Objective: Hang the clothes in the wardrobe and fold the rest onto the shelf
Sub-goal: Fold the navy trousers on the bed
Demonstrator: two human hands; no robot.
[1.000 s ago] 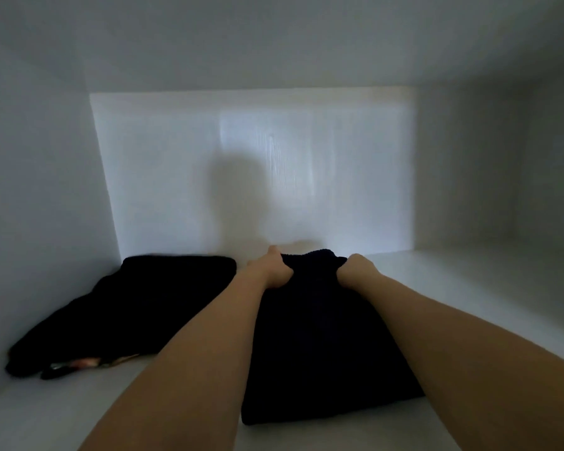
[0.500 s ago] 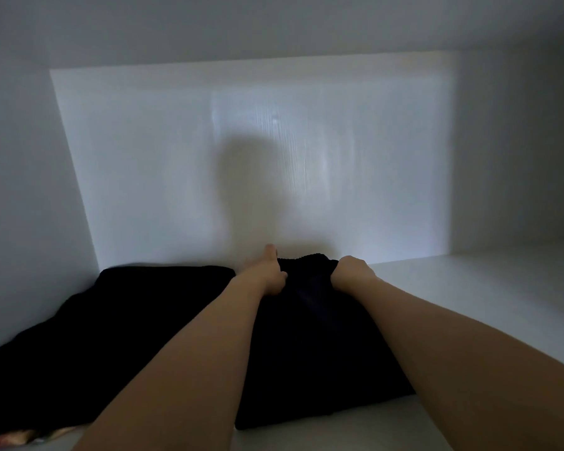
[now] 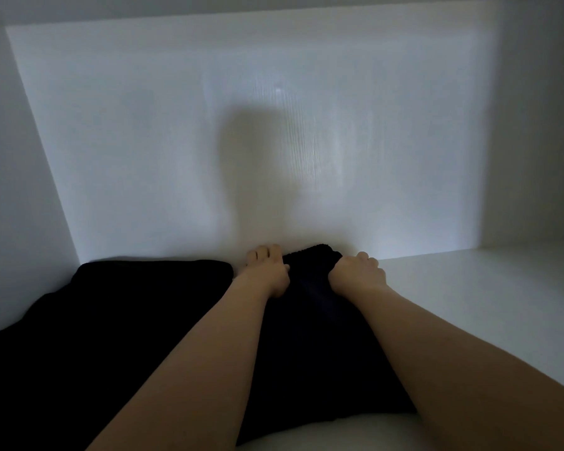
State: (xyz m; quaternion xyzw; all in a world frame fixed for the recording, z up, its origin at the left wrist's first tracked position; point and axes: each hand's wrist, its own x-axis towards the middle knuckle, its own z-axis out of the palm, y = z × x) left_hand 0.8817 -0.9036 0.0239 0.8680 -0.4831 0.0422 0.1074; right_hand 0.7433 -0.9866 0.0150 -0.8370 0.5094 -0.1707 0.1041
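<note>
A folded dark knitted garment (image 3: pixel 313 336) lies on the white shelf (image 3: pixel 469 304), its far end close to the back wall. Both my forearms reach over it. My left hand (image 3: pixel 267 270) holds the far left corner, thumb on top and fingers curled down beside the edge. At the far right corner my right hand (image 3: pixel 355 271) grips the fabric with curled fingers. A second dark garment (image 3: pixel 127 320) lies next to it on the left, touching or nearly touching it.
The compartment is dim, closed in by a white back wall (image 3: pixel 306 125), a left side wall (image 3: pixel 10 190) and a right side wall (image 3: pixel 534 125). Bare shelf surface stretches to the right of the garments.
Both hands have pushed the dark garment deeper, up to the back wall. The view has moved closer in, and my left hand's fingers now show at the fabric's far edge.
</note>
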